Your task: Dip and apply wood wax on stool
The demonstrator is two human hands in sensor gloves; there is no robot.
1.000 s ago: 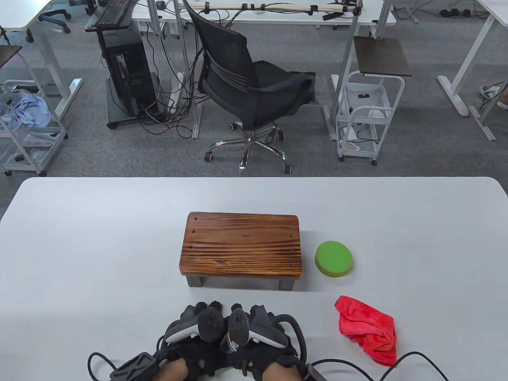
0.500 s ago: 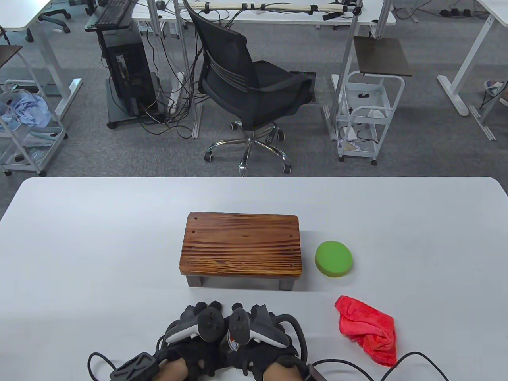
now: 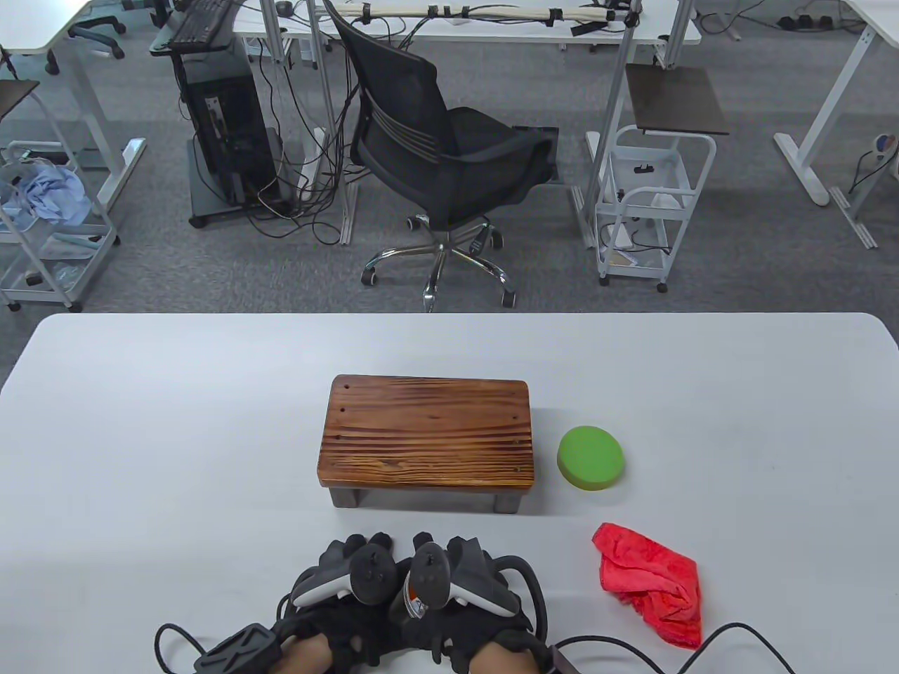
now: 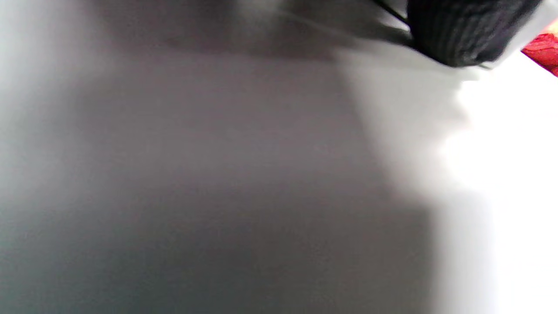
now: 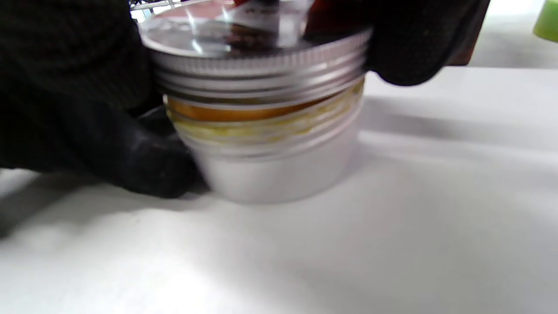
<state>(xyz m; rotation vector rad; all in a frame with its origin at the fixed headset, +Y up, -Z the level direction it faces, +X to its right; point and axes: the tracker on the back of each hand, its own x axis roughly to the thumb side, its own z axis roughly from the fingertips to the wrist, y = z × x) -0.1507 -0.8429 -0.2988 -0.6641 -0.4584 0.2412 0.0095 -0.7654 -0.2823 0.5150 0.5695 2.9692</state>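
A wooden stool (image 3: 427, 434) stands mid-table. A round green sponge (image 3: 591, 458) lies right of it, and a red cloth (image 3: 650, 583) lies nearer me. Both hands are together at the front edge, in front of the stool. Between them a bit of the wax tin (image 3: 414, 605) shows. In the right wrist view the silver tin (image 5: 270, 170) stands on the table with its screw lid (image 5: 257, 56) raised, orange wax showing in the gap. My right hand (image 3: 460, 572) grips the lid from above. My left hand (image 3: 348, 565) holds the tin's body; its fingers (image 5: 130, 161) press the side.
The white table (image 3: 175, 435) runs wide to the left and right of the stool. Glove cables (image 3: 737, 632) trail along the front edge. The left wrist view is a blur of tabletop, with the red cloth (image 4: 542, 50) at its corner. An office chair (image 3: 449, 154) stands beyond the table.
My right hand has turned a little on the lid, its tracker swinging slightly to the right. The left hand, stool, sponge and cloth have not moved.
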